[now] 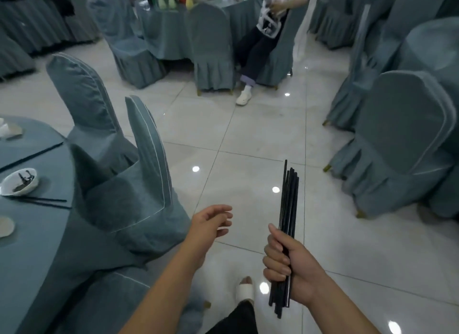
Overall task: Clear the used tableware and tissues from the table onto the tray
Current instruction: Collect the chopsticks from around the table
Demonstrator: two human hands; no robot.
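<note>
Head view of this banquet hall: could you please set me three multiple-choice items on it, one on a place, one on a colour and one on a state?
1. Where does the dirty white bowl stand?
A. on the floor
B. on the table at the left
C. on a chair seat

2. What colour are the chopsticks in the right hand?
A. red
B. white
C. black

3. How is the left hand?
A. open, holding nothing
B. gripping a bowl
C. pinching a tissue

Answers:
1 B, the bowl sits on the teal tablecloth.
2 C, the whole bundle is black.
3 A, its fingers are loosely spread and touch nothing.
</note>
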